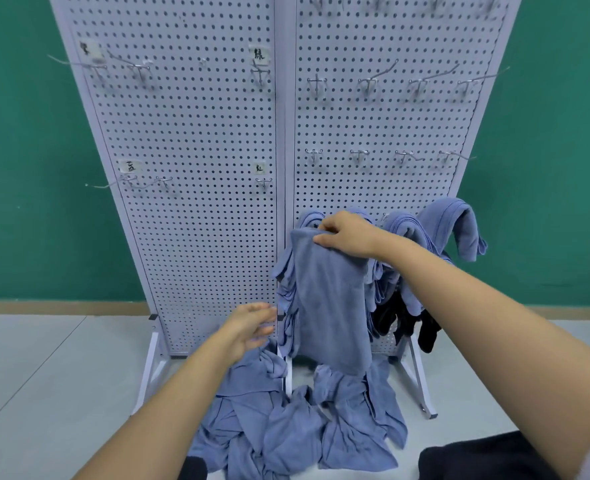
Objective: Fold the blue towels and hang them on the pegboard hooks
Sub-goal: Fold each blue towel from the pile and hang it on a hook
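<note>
**Right hand on folded towel at lower hook row; left hand free**

Right hand (347, 237): fingers curled over the top edge of a folded blue towel (331, 306), thumb underneath, pinching the fold. The hand sits at the bottom of the right pegboard panel (373, 126), against towels already draped there. The hook beneath it is hidden by cloth, so I cannot tell whether the towel is on it.

Left hand (250, 327): fingers loosely extended, holding nothing, slightly blurred. It is just beside the lower left edge of the held towel and above the floor heap; contact with either cannot be confirmed.

The held towel hangs straight down in one long strip. To its right, more hung blue towels (456, 230) drape over the same low row, with dark cloths (407, 323) below them.

A heap of unfolded blue towels (297, 431) lies on the grey floor (61, 368) at the foot of the stand.

Upper rows of wire hooks (358, 155) are bare. The left pegboard panel (196, 133) carries handwritten labels (127, 166). A green wall (16, 168) stands behind.
</note>
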Available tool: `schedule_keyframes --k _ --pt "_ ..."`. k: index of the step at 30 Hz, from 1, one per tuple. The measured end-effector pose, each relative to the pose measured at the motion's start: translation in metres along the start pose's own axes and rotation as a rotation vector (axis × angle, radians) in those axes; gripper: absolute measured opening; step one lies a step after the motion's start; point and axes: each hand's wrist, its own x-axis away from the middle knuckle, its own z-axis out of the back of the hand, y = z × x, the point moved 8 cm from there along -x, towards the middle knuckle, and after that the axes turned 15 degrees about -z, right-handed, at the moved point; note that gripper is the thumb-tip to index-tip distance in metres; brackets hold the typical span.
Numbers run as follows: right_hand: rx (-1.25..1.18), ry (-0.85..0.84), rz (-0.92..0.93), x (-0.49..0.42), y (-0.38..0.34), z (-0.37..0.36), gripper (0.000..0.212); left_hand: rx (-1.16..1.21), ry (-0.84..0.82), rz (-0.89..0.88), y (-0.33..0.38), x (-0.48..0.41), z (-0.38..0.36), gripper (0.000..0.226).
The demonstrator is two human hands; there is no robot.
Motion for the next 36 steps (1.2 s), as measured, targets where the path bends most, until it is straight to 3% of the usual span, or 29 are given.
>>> schedule_keyframes --k 5,9,12,16,19,22,25,28,31,34,35,36 --pt "-0.375 0.078 -0.019 0.019 -0.01 0.055 0.032 0.197 0.007 0.157 -0.026 0.03 -0.023 0.037" --pt "-0.725 0.112 -0.078 0.036 0.006 0.096 0.027 0.725 -0.08 0.193 -0.029 0.04 -0.049 0.058" --pt "-0.918 0.109 -0.154 0.044 0.04 0.104 0.021 0.989 -0.076 0.097 -0.002 0.041 -0.05 0.041" --pt "-1.029 0.11 -0.325 0.044 0.11 0.079 0.018 0.722 -0.096 0.009 0.027 0.033 -0.035 0.031" --pt "-0.84 0.07 -0.376 0.047 0.153 0.045 0.025 0.363 -0.067 -0.095 0.047 0.021 -0.01 0.027" --pt "-0.641 -0.064 -0.401 0.054 0.178 0.012 0.025 0.05 -0.06 -0.208 0.07 0.016 0.01 0.031" --pt "-0.767 -0.209 -0.402 0.057 0.189 -0.006 0.024 -0.182 -0.107 -0.241 0.086 0.015 0.023 0.03" --pt "-0.931 -0.27 -0.325 0.057 0.183 -0.002 0.011 -0.081 -0.205 -0.294 0.104 0.014 0.025 0.028" --pt "-1.072 -0.21 -0.22 0.054 0.175 0.015 0.03 0.131 -0.25 -0.386 0.127 0.013 0.027 0.027" --pt "-1.18 -0.192 -0.149 0.048 0.176 0.024 0.058 0.311 -0.268 -0.375 0.135 0.011 0.025 0.042" --pt "-1.186 -0.188 -0.16 0.05 0.175 0.024 0.053 0.341 -0.256 -0.364 0.135 0.011 0.025 0.044" --pt "-1.177 -0.173 -0.179 0.048 0.178 0.023 0.03 0.364 -0.253 -0.349 0.133 0.01 0.024 0.044"
